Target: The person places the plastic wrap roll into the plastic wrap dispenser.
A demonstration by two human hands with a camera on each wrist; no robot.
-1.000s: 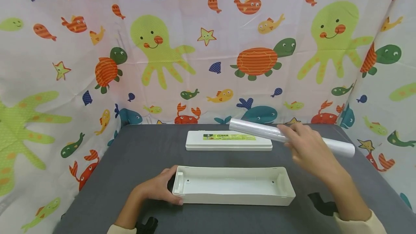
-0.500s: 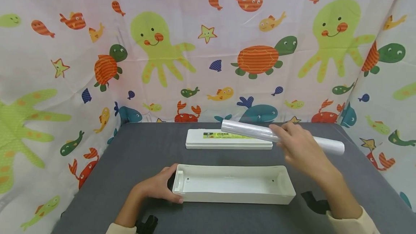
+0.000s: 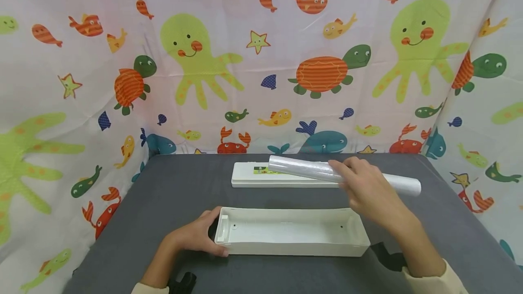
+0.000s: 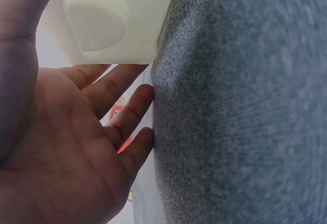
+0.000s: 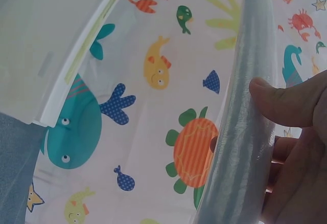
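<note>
A white open-topped plastic box (image 3: pixel 292 248) lies lengthwise on the grey table. My left hand (image 3: pixel 198 235) holds its left end, thumb at the front corner and fingers at the back corner; in the left wrist view the box end (image 4: pixel 112 29) sits between thumb and fingers. My right hand (image 3: pixel 369 194) grips a roll of cling film (image 3: pixel 304 168) around its middle, above the table and slightly tilted, left end higher. In the right wrist view the thumb presses on the roll (image 5: pixel 245 106); the fingers behind are partly hidden.
Behind the box lies a white lid (image 3: pixel 245 177) with a green-yellow label, partly covered by the roll. The grey table (image 3: pixel 196 189) ends at a curtain (image 3: pixel 261 117) printed with sea animals, which also hangs at both sides.
My right hand has carried the roll of cling film leftward, so it now covers more of the lid. The left hand and box stay in place.
</note>
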